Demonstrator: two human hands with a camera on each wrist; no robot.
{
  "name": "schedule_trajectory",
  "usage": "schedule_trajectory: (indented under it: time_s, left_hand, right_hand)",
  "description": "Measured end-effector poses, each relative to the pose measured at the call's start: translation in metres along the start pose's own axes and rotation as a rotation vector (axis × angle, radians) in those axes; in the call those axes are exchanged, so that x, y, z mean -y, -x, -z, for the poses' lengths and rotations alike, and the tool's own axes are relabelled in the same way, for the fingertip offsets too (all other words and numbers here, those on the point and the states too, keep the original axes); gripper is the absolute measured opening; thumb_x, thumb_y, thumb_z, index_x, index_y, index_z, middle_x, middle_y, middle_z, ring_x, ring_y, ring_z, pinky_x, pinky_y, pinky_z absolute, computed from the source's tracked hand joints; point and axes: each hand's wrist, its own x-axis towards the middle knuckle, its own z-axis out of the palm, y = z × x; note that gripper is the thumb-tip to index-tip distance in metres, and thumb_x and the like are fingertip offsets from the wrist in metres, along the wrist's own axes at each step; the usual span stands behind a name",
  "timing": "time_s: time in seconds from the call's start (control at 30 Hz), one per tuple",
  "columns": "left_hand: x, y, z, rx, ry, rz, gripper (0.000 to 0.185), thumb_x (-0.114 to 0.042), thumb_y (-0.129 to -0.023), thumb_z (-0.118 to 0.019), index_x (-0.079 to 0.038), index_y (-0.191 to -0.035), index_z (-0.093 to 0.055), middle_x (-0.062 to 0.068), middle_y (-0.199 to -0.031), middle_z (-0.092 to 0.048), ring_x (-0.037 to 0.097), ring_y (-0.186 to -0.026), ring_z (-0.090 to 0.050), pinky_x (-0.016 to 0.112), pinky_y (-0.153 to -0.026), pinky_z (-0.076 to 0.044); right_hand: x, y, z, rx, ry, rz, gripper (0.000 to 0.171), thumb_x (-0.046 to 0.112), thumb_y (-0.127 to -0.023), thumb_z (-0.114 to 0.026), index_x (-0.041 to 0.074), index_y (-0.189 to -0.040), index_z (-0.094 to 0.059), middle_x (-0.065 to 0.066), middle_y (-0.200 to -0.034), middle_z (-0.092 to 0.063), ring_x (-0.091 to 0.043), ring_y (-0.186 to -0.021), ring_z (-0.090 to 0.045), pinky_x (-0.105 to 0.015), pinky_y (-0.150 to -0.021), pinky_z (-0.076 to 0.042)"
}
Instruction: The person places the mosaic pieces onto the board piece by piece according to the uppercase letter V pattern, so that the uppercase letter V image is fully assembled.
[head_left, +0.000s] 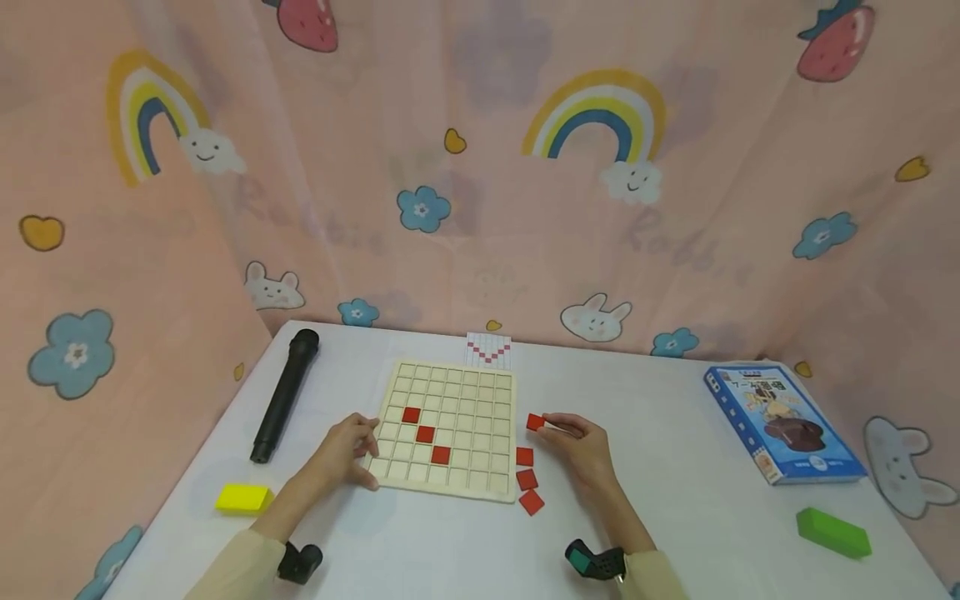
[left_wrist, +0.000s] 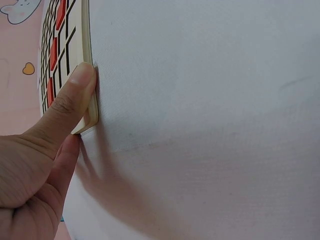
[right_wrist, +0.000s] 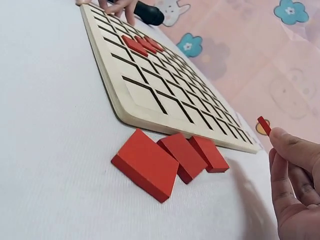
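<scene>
A pale wooden grid board (head_left: 450, 429) lies flat on the white table, with three red tiles (head_left: 425, 433) set in a diagonal in its cells. My left hand (head_left: 366, 460) grips the board's near left corner; in the left wrist view the thumb (left_wrist: 75, 90) presses on the board's edge (left_wrist: 86, 45). Just off the board's right side, my right hand (head_left: 546, 423) pinches one red tile (head_left: 535, 422) by its edges. That tile (right_wrist: 264, 125) shows edge-on at the fingertips (right_wrist: 287, 145) in the right wrist view. Three loose red tiles (head_left: 527, 479) (right_wrist: 170, 160) lie beside the board's near right corner.
A pattern card (head_left: 489, 350) leans against the pink curtain behind the board. A black cylinder (head_left: 285, 393) and a yellow block (head_left: 243, 498) lie at the left. A blue box (head_left: 783, 421) and a green block (head_left: 832, 532) are at the right.
</scene>
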Motion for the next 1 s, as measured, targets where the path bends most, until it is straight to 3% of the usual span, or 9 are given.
schedule_trajectory:
  time_s: [0.37, 0.6, 0.8, 1.0]
  left_hand:
    - [0.003, 0.009, 0.001, -0.014, -0.004, -0.001, 0.046, 0.007, -0.040, -0.090, -0.003, -0.069, -0.055, 0.022, -0.122, -0.056, 0.045, -0.118, -0.051, 0.029, -0.087, -0.058]
    - [0.002, 0.007, 0.000, -0.017, 0.017, -0.032, 0.046, 0.007, -0.040, -0.089, -0.003, -0.069, -0.055, 0.023, -0.121, -0.056, 0.045, -0.112, -0.054, 0.031, -0.086, -0.058]
    - [0.002, 0.006, -0.002, -0.025, 0.012, -0.027, 0.047, 0.006, -0.040, -0.090, -0.004, -0.069, -0.054, 0.022, -0.121, -0.056, 0.044, -0.114, -0.054, 0.030, -0.086, -0.058]
    - [-0.001, 0.005, -0.004, -0.035, 0.017, -0.002, 0.047, 0.008, -0.040, -0.089, -0.005, -0.069, -0.054, 0.020, -0.121, -0.056, 0.043, -0.116, -0.053, 0.031, -0.087, -0.058]
  right_hand:
    - [0.003, -0.009, -0.043, 0.055, -0.033, 0.015, 0.033, 0.016, -0.081, -0.076, 0.004, -0.110, -0.067, -0.013, -0.107, -0.069, -0.023, -0.094, -0.067, -0.027, -0.082, -0.060]
    - [0.007, -0.017, -0.063, 0.069, -0.089, -0.009, 0.031, 0.015, -0.080, -0.078, 0.003, -0.107, -0.068, -0.012, -0.102, -0.070, -0.018, -0.082, -0.067, -0.021, -0.071, -0.060]
    - [0.014, -0.023, -0.078, 0.088, -0.066, 0.059, 0.029, 0.015, -0.079, -0.079, 0.001, -0.103, -0.070, -0.012, -0.098, -0.071, -0.016, -0.082, -0.067, -0.018, -0.068, -0.058]
    - [0.021, -0.029, -0.095, 0.135, -0.064, 0.094, 0.026, 0.011, -0.079, -0.078, 0.000, -0.102, -0.070, -0.012, -0.093, -0.072, -0.017, -0.082, -0.068, -0.022, -0.069, -0.060]
